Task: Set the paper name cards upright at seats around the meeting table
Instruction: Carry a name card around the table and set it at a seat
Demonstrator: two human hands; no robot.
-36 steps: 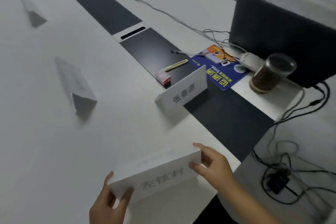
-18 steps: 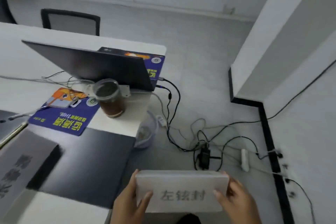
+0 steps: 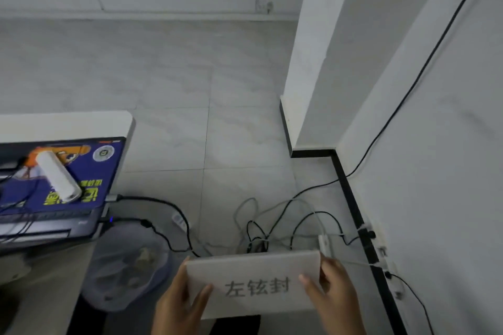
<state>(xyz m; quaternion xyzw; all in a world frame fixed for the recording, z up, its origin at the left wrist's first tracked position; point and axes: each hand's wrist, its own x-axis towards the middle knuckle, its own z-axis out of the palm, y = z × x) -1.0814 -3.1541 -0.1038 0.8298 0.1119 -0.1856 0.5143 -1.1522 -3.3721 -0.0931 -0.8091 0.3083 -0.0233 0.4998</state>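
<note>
Near the bottom edge, both hands hold a single paper name card (image 3: pixel 255 284) out over the floor, clear of the bench. Its face is flat, pale and matte, a long rectangle with three grey printed characters across the middle, and its top edge looks folded over. The left hand (image 3: pixel 179 304) grips the card's left end, thumb lying across the front and fingers curled behind; the right hand (image 3: pixel 333 294) grips the right end the same way, thumb on the face. Beyond the card, thin black and white cables (image 3: pixel 275 223) loop in a tangle on the floor (image 3: pixel 168 84), which is pale grey tile with faint marbling and thin straight joints. One black cable runs up the white wall (image 3: pixel 446 171) on the right, above a black skirting strip. Further off, a square white pillar (image 3: pixel 315 49) stands out from that wall. At left, the rounded corner of the white bench (image 3: pixel 81 124) carries a blue printed mat (image 3: pixel 89 171) with yellow lettering, a white cylinder (image 3: pixel 58 177) lying tilted on it, and a dark laptop edge (image 3: pixel 54 228) with plugs in its side. Below the bench corner sits a translucent round bin (image 3: pixel 128 264) lined with thin plastic, with crumpled scraps inside.
</note>
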